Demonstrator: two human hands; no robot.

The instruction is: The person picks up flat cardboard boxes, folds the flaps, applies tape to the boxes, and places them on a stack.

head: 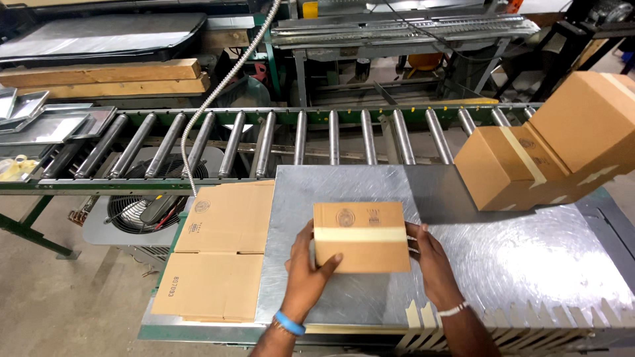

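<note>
Left hand (305, 272) and right hand (431, 263) gripping small brown cardboard box (361, 237) at opposite sides, fingers curled on edges. Box closed, pale tape strip crossing top, round stamp showing, sitting on shiny metal table (529, 251), flattened cardboard sheets (221, 254) lying leftward.

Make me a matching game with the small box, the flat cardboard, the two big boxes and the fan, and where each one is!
Things:
1. small taped box
2. flat cardboard
3. two big boxes
4. fan

Places:
A. under the roller conveyor
B. lying at the metal table's left edge
C. between the left hand and right hand
D. at the table's far right

Pairs: 1-C, 2-B, 3-D, 4-A
</note>
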